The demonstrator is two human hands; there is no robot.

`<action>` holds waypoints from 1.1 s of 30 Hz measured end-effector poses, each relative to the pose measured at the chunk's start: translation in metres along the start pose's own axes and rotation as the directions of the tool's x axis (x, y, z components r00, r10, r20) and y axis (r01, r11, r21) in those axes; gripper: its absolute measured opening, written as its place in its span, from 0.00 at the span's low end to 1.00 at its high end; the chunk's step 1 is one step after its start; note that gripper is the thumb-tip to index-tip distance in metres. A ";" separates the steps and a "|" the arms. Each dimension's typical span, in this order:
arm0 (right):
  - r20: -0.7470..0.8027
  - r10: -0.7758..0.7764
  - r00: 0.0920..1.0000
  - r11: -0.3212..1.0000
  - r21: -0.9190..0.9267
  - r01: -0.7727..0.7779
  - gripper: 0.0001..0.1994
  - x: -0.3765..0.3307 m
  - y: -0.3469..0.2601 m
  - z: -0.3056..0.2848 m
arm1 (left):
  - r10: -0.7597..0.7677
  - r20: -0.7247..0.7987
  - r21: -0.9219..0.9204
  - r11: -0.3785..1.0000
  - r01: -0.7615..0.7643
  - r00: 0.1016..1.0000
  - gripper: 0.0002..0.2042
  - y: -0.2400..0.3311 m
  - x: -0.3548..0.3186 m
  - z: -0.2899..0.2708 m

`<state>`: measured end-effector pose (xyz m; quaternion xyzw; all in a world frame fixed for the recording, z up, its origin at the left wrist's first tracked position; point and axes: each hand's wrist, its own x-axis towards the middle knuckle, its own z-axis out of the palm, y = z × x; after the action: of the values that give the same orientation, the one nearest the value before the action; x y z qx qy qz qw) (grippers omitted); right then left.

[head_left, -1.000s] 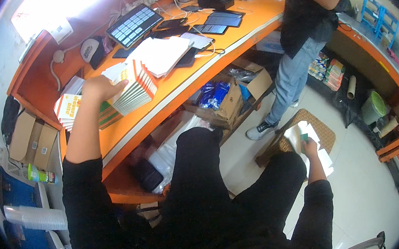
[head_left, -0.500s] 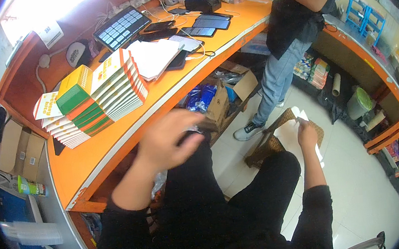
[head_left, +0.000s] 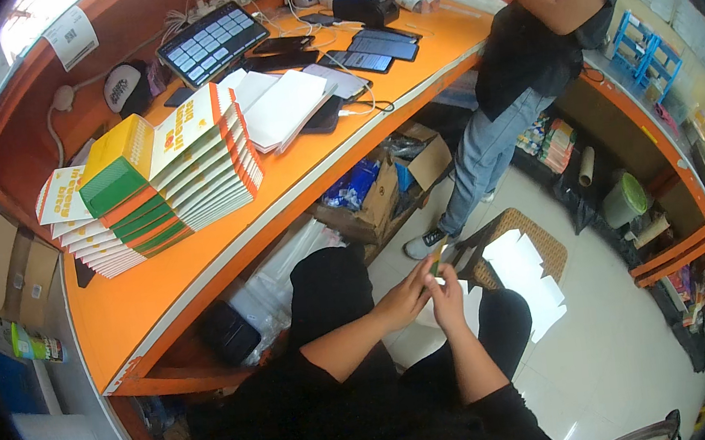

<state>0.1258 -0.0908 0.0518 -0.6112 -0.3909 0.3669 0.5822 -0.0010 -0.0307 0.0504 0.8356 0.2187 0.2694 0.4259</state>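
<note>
Above my knees my left hand (head_left: pixel 404 302) and my right hand (head_left: pixel 448 303) have come together. Their fingers are closed on the edge of an unfolded cardboard box (head_left: pixel 418 342). Its white inner side shows below and between my hands, and a narrow green and yellow edge sticks up at the fingertips. Part of this box is hidden by my hands and right forearm. To the right, another flat white box blank (head_left: pixel 519 269) with cut flaps lies on a woven stool (head_left: pixel 548 241), overhanging its near side.
A stack of folded green, orange and white boxes (head_left: pixel 209 162) stands on the orange counter (head_left: pixel 314 177), beside white papers (head_left: pixel 285 107), a tablet (head_left: pixel 212 44) and phones (head_left: pixel 357 61). A co-worker (head_left: pixel 518 74) stands beyond. An open carton (head_left: pixel 423 157) sits under the counter.
My left hand has dropped from near the counter to meet my right hand. My right hand has moved left from the stool, and a white box blank now shows over my lap.
</note>
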 end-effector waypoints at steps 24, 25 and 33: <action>-0.089 0.028 0.996 0.987 0.160 -0.014 0.04 0.015 0.023 -0.015 | 0.052 -0.400 -0.120 0.987 -0.108 0.915 0.05 -0.013 0.019 -0.007; -0.081 0.014 0.997 0.981 0.194 0.002 0.04 0.014 0.024 -0.015 | 0.070 -0.383 -0.117 0.985 -0.123 0.921 0.05 -0.013 0.018 -0.008; 0.012 0.023 1.000 0.918 0.396 -0.026 0.12 0.012 0.028 -0.010 | -0.125 -0.354 -0.418 0.908 -0.037 0.927 0.19 -0.018 0.014 -0.001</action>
<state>0.1409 -0.0849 0.0242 -0.4846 -0.3031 0.4478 0.6876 0.0071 -0.0120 0.0393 0.6533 0.2519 0.4537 0.5512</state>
